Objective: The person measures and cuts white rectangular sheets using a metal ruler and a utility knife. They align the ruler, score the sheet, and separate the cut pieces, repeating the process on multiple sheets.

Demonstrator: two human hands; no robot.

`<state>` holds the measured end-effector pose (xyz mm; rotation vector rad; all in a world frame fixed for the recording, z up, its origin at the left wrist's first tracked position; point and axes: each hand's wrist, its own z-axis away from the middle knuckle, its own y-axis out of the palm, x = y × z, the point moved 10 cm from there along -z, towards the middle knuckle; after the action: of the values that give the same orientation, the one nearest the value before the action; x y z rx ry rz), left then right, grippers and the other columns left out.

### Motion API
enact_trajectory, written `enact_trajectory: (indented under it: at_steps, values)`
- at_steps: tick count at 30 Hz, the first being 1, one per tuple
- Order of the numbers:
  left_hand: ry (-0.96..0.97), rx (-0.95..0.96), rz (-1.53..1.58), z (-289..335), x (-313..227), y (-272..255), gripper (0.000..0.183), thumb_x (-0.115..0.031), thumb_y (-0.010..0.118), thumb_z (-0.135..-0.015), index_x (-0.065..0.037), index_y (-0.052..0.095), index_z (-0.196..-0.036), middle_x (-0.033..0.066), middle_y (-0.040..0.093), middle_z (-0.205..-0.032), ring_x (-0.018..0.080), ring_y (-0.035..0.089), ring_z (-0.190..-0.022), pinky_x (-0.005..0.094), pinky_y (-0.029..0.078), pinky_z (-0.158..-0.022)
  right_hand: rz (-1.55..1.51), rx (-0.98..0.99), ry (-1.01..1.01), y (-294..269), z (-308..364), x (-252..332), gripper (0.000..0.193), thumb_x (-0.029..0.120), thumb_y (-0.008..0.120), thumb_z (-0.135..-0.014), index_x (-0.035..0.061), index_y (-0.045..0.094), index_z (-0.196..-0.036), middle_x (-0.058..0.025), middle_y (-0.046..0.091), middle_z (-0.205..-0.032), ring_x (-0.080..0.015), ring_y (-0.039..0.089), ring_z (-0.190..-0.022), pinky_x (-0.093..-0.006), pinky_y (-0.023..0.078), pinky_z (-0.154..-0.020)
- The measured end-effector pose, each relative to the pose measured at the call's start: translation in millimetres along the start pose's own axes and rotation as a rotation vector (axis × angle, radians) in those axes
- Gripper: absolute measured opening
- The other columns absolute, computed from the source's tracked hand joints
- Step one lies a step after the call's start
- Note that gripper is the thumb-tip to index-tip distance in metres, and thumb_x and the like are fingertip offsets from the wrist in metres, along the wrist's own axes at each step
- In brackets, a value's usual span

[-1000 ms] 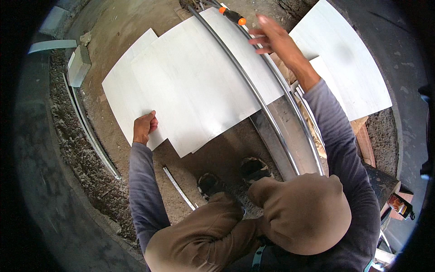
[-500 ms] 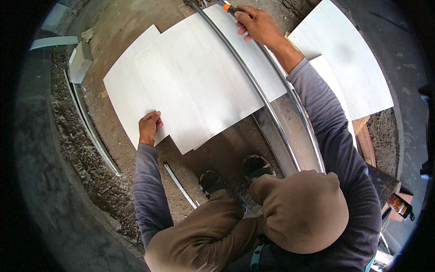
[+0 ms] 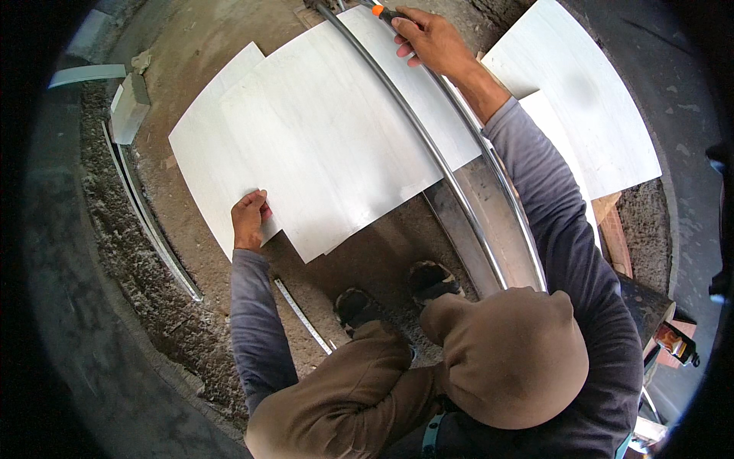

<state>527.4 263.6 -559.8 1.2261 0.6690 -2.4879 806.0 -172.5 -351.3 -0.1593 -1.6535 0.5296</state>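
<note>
A large white tile (image 3: 336, 145) lies under the two long metal rails of a tile cutter (image 3: 428, 140), overlapping another white sheet (image 3: 200, 153) on its left. At the far end of the rails, my right hand (image 3: 440, 44) is closed around a black handle (image 3: 386, 14) with an orange end. My left hand (image 3: 249, 219) rests over the near left part of the white sheets, its fingers curled and thumb pressed in. Whatever those fingers may hold is hidden. The cutter's metal base (image 3: 459, 229) shows beneath the rails on the near side.
More white tiles (image 3: 585, 115) lie at the right, above a reddish brick (image 3: 615, 237). On the left are a long metal strip (image 3: 149, 218) and a pale block (image 3: 130, 111). A thin marked strip (image 3: 302, 314) lies near my shoes (image 3: 355, 306). A small bottle (image 3: 677, 344) stands at the lower right.
The tiles and surroundings sit very slightly further left in the picture. Both hands keep nearly the same places and the right one still grips the handle.
</note>
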Motion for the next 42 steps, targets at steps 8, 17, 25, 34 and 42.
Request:
enact_trajectory:
  at_steps: [8,17,25,34,42]
  values:
    - [0.014,0.030,-0.011,-2.9,-1.8,1.3,0.019,-0.020,0.075,-0.094,-0.004,0.072,-0.104,-0.0016,0.065,-0.079,0.0089,0.060,-0.069,0.0239,0.053,-0.062,0.036,-0.002,-0.027,-0.7,-1.6,2.5,0.040,0.030,0.053,-0.106,0.0035,0.062,-0.135,-0.0079,0.068,-0.088,-0.0141,0.071,-0.077,-0.0311,0.062,-0.066]
    - [0.029,0.007,-0.021,-0.7,-0.6,-0.2,0.019,-0.019,0.075,-0.094,-0.003,0.073,-0.104,-0.0013,0.065,-0.079,0.0090,0.060,-0.069,0.0235,0.052,-0.061,0.048,-0.002,-0.025,0.3,-2.5,-2.8,0.040,0.031,0.054,-0.106,0.0037,0.062,-0.134,-0.0072,0.069,-0.086,-0.0146,0.072,-0.077,-0.0308,0.062,-0.066]
    - [0.035,0.040,-0.024,-3.5,-1.9,0.6,0.020,-0.022,0.075,-0.094,-0.004,0.070,-0.104,-0.0017,0.064,-0.079,0.0093,0.059,-0.069,0.0245,0.051,-0.063,0.039,0.028,-0.034,-0.8,-4.7,-2.0,0.039,0.033,0.054,-0.106,0.0030,0.064,-0.128,-0.0075,0.070,-0.089,-0.0148,0.072,-0.077,-0.0308,0.061,-0.066]
    - [0.034,0.008,-0.002,-5.2,3.9,-1.4,0.021,-0.021,0.077,-0.093,-0.005,0.071,-0.105,-0.0027,0.064,-0.079,0.0087,0.059,-0.067,0.0242,0.050,-0.061,-0.063,-0.118,0.038,-19.8,12.9,-44.8,0.049,0.042,0.051,-0.106,0.0046,0.059,-0.136,-0.0148,0.073,-0.102,-0.0224,0.072,-0.093,-0.0395,0.059,-0.083]
    - [0.015,0.027,-0.045,0.9,-5.7,-1.0,0.027,-0.021,0.075,-0.094,0.001,0.070,-0.109,0.0009,0.066,-0.082,0.0102,0.061,-0.070,0.0256,0.054,-0.064,0.541,0.042,-0.119,-38.9,80.4,-178.0,0.036,0.023,0.055,-0.105,0.0026,0.063,-0.134,-0.0210,0.073,-0.114,-0.0373,0.070,-0.105,-0.0455,0.054,-0.093]
